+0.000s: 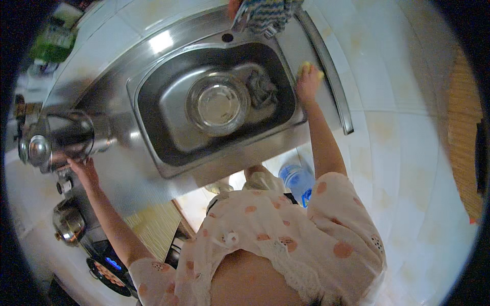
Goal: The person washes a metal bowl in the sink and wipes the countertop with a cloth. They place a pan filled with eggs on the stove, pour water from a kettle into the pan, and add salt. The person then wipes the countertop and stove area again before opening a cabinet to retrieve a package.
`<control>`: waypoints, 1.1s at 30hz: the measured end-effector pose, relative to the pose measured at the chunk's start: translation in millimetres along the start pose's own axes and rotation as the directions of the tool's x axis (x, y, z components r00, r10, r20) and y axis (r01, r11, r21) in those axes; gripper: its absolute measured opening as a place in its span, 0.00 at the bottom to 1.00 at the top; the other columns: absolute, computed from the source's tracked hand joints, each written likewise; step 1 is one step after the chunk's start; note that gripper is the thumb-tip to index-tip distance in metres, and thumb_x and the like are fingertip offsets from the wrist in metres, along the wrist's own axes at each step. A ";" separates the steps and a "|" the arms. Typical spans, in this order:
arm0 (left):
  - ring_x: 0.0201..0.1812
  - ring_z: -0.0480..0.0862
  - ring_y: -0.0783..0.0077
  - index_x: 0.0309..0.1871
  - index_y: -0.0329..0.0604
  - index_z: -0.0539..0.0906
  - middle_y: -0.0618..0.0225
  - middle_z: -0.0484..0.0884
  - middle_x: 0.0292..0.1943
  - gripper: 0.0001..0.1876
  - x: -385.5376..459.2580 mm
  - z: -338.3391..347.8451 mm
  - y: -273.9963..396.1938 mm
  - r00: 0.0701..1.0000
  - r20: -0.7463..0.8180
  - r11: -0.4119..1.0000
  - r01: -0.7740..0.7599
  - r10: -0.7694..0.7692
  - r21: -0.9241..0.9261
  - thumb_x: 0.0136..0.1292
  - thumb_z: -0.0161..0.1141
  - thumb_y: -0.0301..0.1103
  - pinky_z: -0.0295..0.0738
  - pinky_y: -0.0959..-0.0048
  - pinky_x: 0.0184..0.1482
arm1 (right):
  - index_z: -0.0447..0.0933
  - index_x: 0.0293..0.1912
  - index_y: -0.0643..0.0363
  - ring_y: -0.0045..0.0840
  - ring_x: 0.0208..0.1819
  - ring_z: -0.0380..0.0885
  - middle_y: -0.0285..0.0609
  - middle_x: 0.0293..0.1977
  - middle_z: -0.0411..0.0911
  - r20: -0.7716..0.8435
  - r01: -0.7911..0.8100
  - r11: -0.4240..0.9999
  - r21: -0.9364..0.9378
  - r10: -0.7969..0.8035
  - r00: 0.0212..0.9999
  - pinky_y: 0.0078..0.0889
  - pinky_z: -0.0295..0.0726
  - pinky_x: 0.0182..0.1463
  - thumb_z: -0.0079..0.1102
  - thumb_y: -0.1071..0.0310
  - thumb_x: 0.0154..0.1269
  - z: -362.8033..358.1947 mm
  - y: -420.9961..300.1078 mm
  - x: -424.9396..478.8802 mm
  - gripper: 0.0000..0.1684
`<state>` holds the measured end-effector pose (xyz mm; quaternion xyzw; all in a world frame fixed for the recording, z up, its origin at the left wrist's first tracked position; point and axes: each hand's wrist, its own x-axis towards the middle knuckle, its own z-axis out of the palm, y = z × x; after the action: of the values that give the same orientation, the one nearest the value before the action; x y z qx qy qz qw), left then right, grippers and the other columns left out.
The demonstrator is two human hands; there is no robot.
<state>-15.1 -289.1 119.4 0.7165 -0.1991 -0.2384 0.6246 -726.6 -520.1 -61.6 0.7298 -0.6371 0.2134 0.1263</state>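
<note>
My right hand (pixel 308 85) presses a yellow sponge (pixel 306 67) onto the steel counter strip right of the sink; most of the sponge is hidden beneath the fingers. Far to the left, my left hand (pixel 85 171) has its fingers against the near side of a stainless-steel pot (pixel 71 134) with a domed lid knob. Whether it grips the pot is hidden. Between my hands lies the steel sink (pixel 174 143), which holds a round clear bowl (pixel 218 105). Beside the bowl, a crumpled grey cloth (pixel 262 90) rests in the basin.
A striped cloth (pixel 268 17) lies at the sink's far right corner. A smaller metal pot (pixel 69 222) and a dark pan (pixel 109 277) with food stand near a lit blue display at lower left. Green bottle (pixel 53 42) at upper left; blue water jug (pixel 296 178) on the floor.
</note>
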 end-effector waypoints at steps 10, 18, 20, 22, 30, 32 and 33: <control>0.55 0.63 0.62 0.65 0.48 0.52 0.65 0.61 0.58 0.32 34.3 15.9 4.3 0.991 0.051 0.955 0.130 -0.121 -0.265 0.63 0.52 0.47 0.58 0.64 0.61 | 0.71 0.53 0.53 0.39 0.57 0.63 0.45 0.54 0.67 0.120 0.276 0.947 0.164 -0.296 0.948 0.46 0.65 0.56 0.56 0.65 0.49 93.6 -11.0 186.1 0.27; 0.57 0.64 0.60 0.65 0.51 0.51 0.64 0.62 0.59 0.32 116.5 -32.3 -41.7 0.957 0.199 0.950 -0.247 0.209 0.190 0.61 0.55 0.38 0.64 0.60 0.58 | 0.70 0.52 0.56 0.42 0.60 0.60 0.47 0.60 0.61 0.104 0.329 0.845 0.421 -0.405 0.908 0.43 0.60 0.62 0.52 0.75 0.54 -25.1 -9.0 42.4 0.23; 0.57 0.64 0.60 0.64 0.52 0.51 0.64 0.62 0.59 0.32 136.4 -64.8 -42.4 0.872 0.361 0.824 -0.454 0.331 0.341 0.61 0.56 0.36 0.65 0.60 0.57 | 0.68 0.55 0.57 0.46 0.60 0.58 0.49 0.60 0.60 0.204 -0.031 0.888 0.459 -0.072 0.976 0.42 0.58 0.63 0.51 0.75 0.55 -59.7 27.0 -16.0 0.24; 0.57 0.64 0.59 0.65 0.52 0.51 0.65 0.61 0.60 0.32 142.5 -45.8 -49.5 0.753 0.530 0.540 -0.653 0.390 0.531 0.61 0.55 0.35 0.68 0.61 0.55 | 0.67 0.56 0.59 0.47 0.60 0.59 0.50 0.60 0.60 0.226 -0.052 0.987 0.150 0.017 0.974 0.41 0.57 0.64 0.50 0.75 0.56 -95.5 42.7 -66.2 0.25; 0.65 0.54 0.53 0.67 0.45 0.45 0.52 0.49 0.65 0.38 39.8 45.2 -4.9 0.993 0.067 0.992 -0.087 0.094 -0.093 0.63 0.46 0.55 0.58 0.58 0.62 | 0.68 0.52 0.59 0.47 0.59 0.60 0.53 0.57 0.62 0.327 -0.351 0.872 0.340 0.241 0.914 0.48 0.57 0.62 0.47 0.73 0.57 -135.7 -109.4 -196.9 0.20; 0.66 0.52 0.51 0.68 0.41 0.43 0.49 0.45 0.67 0.40 -3.1 46.5 2.5 0.986 0.129 0.988 -0.093 0.110 -0.126 0.64 0.44 0.57 0.55 0.57 0.64 | 0.70 0.50 0.58 0.43 0.58 0.61 0.51 0.54 0.66 0.455 -0.087 0.866 0.493 -0.171 0.874 0.45 0.62 0.59 0.47 0.72 0.55 -142.0 -176.3 -206.2 0.20; 0.66 0.53 0.50 0.67 0.39 0.41 0.48 0.43 0.67 0.41 -23.7 38.6 -1.5 0.981 0.155 0.989 -0.102 0.118 -0.106 0.64 0.44 0.57 0.54 0.57 0.64 | 0.70 0.51 0.57 0.42 0.59 0.61 0.48 0.56 0.64 0.470 0.006 0.808 0.589 -0.349 0.811 0.46 0.63 0.59 0.46 0.72 0.54 -168.0 -218.5 -194.8 0.21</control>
<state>-57.0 -306.0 116.0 0.6514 -0.2764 -0.2698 0.6531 -555.9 -238.5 12.8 0.8223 -0.4792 0.1553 -0.2647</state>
